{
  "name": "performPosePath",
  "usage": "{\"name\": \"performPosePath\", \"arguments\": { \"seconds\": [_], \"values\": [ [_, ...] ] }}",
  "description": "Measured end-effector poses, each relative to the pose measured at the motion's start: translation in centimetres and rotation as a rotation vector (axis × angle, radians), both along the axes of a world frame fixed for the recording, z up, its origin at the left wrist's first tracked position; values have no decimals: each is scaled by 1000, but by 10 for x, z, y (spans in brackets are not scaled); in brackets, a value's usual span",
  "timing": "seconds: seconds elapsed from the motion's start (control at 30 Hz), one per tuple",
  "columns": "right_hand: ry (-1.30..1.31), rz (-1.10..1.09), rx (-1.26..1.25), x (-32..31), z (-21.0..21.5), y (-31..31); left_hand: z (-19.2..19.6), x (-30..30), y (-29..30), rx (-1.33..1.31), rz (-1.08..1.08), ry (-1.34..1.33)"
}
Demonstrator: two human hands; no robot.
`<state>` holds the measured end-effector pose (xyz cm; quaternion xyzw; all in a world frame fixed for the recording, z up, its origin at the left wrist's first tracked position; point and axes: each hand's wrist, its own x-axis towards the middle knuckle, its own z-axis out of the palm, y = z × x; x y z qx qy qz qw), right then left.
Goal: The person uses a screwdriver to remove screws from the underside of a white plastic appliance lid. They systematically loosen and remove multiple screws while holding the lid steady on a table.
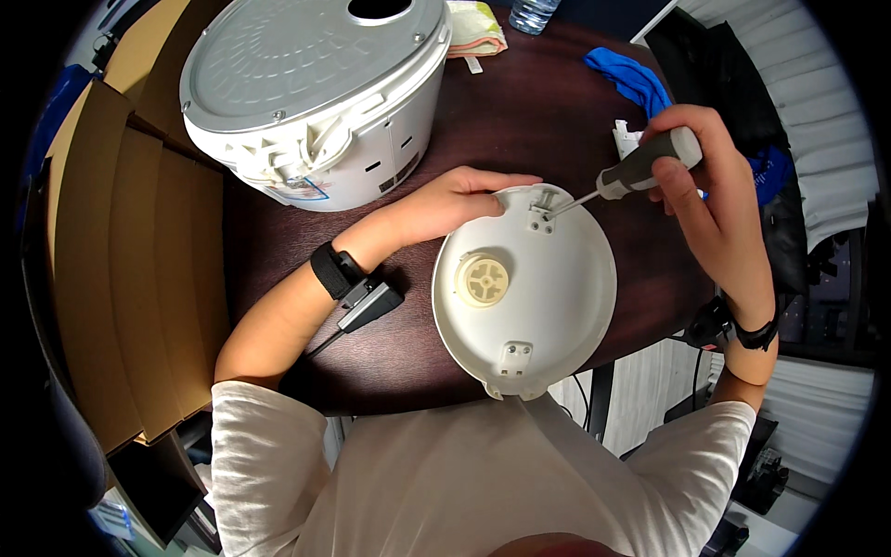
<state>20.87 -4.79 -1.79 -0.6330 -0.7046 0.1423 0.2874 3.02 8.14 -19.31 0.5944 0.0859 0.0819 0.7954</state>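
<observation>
Lid, white and oval, hollow side up, at the near edge of the dark table, just in front of the person's shirt. Left hand holds its far-left rim, thumb inside the edge, fingers along the outside. Right hand closed around a grey screwdriver, shaft slanting down-left to the far bracket; cannot tell whether the tip is seated in a screw. Second bracket at the near end; round cream cap left of centre.

Around: bulky white cooker, grey metal top, takes up the far left, just beyond the left forearm. Open carton walls off the left side. Black-and-grey device with cord just below the left wrist strap; cannot tell if joined. White part beyond the screwdriver, partly hidden by it and the right hand. Blue cloth farther back; towel and bottle at the far edge.
</observation>
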Motion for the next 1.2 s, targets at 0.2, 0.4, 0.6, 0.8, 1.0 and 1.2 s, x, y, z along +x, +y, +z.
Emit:
{"name": "performPosePath", "arguments": {
  "seconds": [0.2,0.4,0.6,0.8,1.0,1.2],
  "values": [
    [-24,-42,83,7,-8,1,-1,1,0,-1,-9,-3],
    [59,-79,74,5,-12,23,2,-1,-1,-19,-2,5],
    [-407,-67,223,18,-17,48,0,0,-1,-15,3,-17],
    [-257,-25,76,29,-18,61,3,0,-1,-16,-10,-5],
    [-152,121,-31,11,-1,51,2,-1,-1,-18,-16,-2],
    [-271,353,30,-5,14,26,2,-1,-1,-17,-16,-11]
  ]
}}
